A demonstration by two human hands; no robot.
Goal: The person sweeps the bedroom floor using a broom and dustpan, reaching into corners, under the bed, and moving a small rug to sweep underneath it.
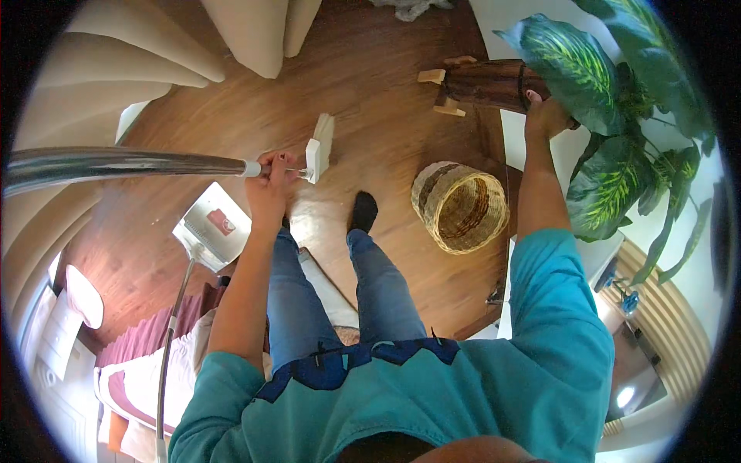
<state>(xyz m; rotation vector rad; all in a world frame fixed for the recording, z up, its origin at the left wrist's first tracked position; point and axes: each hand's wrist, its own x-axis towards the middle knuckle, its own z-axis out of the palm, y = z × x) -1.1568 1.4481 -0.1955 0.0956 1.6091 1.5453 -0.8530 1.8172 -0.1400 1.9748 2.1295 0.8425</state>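
Note:
My left hand (270,184) is closed around the lower pole of a broom (322,151) with a white head and pale bristles, held over the wooden floor. At the upper right my right hand (545,116) grips the rim end of a dark wooden planter (492,85) with light wooden feet; it looks tipped on its side. Large variegated leaves of a plant (579,69) spread from it and partly hide the hand. A round wicker basket (460,208) stands on the floor below the planter. Left of my legs is a white long-handled dustpan (214,226).
Beige curtains (116,63) hang at the upper left. A bed with a pink and white cover (150,370) is at the lower left, near a white chair (85,295). White crumpled material (410,7) lies at the top. A slatted panel (666,307) stands at right.

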